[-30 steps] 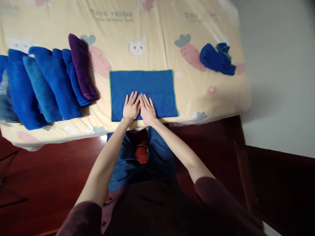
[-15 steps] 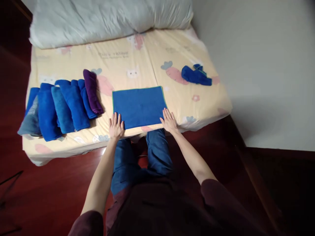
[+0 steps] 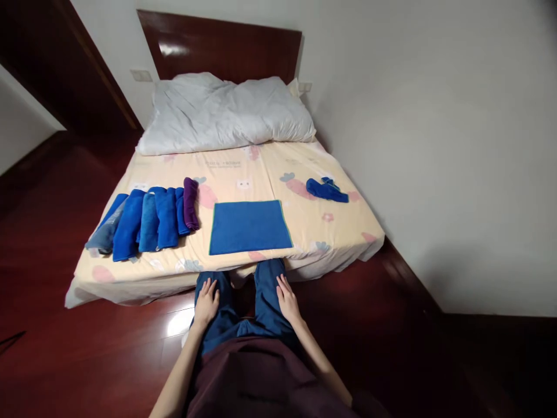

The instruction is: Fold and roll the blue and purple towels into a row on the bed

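Observation:
My left hand (image 3: 206, 301) rests open on the left thigh of my blue jeans (image 3: 246, 328), holding nothing. On the other thigh lies my right hand (image 3: 287, 299), also open, with its fingers stretched out. Just beyond my knees a blue towel (image 3: 250, 227) with a green edge lies flat near the front of the bed (image 3: 256, 174). Neither hand touches it. Several rolled or folded blue towels (image 3: 165, 217) lie in a row at the left, with a purple towel (image 3: 190, 203) at their right end. A crumpled blue cloth (image 3: 326, 190) lies to the right.
A bunched white quilt (image 3: 230, 113) covers the far end of the bed below a dark wooden headboard (image 3: 226, 46). The white wall (image 3: 435, 145) runs along the right side. Dark red floor (image 3: 52, 244) surrounds the bed's left and front.
Both hands have left the near corners of the flat blue towel and come back onto my thighs. The camera has tilted up, bringing the headboard into view. The towels lie as before.

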Tool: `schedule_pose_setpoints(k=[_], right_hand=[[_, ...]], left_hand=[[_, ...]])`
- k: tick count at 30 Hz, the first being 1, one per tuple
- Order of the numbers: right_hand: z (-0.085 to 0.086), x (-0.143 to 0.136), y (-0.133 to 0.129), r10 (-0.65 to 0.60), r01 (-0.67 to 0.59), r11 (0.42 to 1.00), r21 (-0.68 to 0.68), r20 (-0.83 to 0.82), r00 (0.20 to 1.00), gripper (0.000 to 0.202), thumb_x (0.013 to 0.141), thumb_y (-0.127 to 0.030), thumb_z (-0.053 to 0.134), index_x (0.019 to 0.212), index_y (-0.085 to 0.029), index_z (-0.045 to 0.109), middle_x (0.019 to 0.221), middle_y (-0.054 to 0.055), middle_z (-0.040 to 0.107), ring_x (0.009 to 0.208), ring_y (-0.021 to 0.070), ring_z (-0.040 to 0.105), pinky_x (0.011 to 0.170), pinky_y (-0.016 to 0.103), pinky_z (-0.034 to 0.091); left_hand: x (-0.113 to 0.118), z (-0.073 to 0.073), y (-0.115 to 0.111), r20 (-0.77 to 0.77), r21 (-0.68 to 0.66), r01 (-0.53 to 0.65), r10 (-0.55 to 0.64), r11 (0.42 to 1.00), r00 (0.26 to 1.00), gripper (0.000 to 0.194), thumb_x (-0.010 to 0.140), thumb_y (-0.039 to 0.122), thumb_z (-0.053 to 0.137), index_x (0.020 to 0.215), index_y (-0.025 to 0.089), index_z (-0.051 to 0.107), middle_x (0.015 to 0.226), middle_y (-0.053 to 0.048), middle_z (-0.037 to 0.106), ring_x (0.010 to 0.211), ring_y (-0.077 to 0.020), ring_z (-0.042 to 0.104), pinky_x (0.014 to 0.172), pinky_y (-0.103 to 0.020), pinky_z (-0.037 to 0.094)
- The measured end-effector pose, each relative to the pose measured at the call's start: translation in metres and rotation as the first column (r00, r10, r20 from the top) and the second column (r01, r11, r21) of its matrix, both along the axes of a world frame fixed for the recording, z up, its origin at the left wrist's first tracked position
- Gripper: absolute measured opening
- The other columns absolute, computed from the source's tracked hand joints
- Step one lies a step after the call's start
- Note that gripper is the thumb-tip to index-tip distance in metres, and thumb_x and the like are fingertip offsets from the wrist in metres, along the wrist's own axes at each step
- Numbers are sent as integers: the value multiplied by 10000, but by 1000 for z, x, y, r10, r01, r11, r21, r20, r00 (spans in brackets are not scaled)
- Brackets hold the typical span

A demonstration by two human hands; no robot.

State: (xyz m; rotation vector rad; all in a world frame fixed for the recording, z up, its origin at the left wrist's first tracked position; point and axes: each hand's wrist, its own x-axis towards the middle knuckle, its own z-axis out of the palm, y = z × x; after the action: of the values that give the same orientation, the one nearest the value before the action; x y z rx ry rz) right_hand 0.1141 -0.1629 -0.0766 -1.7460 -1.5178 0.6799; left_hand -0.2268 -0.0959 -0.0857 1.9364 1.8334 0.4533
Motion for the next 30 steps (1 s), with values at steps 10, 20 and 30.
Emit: schedule_pose_setpoints(k=[10, 20, 30], right_hand=[[28, 26, 2, 54, -65, 993, -100, -109, 993, 552, 979, -503, 455, 1419, -211, 616, 1505, 108, 556, 1404, 268, 534, 1208, 470, 404], [38, 66, 68, -228, 168, 970, -173, -429, 874, 561, 788, -633, 635, 1074, -157, 715, 1050, 158, 785, 856, 292, 777, 749, 425, 634], [68, 96, 148, -491, 437, 871, -223, -365, 791, 297, 842, -438, 604, 907, -152, 652, 806, 91, 724, 625, 201, 688, 507, 260, 522]], left_hand=[[-3, 19, 7, 88, -22, -40, 42, 999, 995, 512, 934, 348, 443, 1341, 111, 643, 1548, -158, 496, 1495, -324, 386, 1233, -498, 339], [-18, 34, 38, 257, -148, -153, 187, 977, 948, 399, 901, 378, 478, 1130, 202, 753, 1269, -102, 724, 1232, -314, 656, 1091, -463, 498], [-11, 57, 109, 548, -271, -358, 449, 894, 706, 436, 915, 408, 518, 1231, 126, 620, 1137, -168, 746, 991, -230, 744, 871, -340, 593]])
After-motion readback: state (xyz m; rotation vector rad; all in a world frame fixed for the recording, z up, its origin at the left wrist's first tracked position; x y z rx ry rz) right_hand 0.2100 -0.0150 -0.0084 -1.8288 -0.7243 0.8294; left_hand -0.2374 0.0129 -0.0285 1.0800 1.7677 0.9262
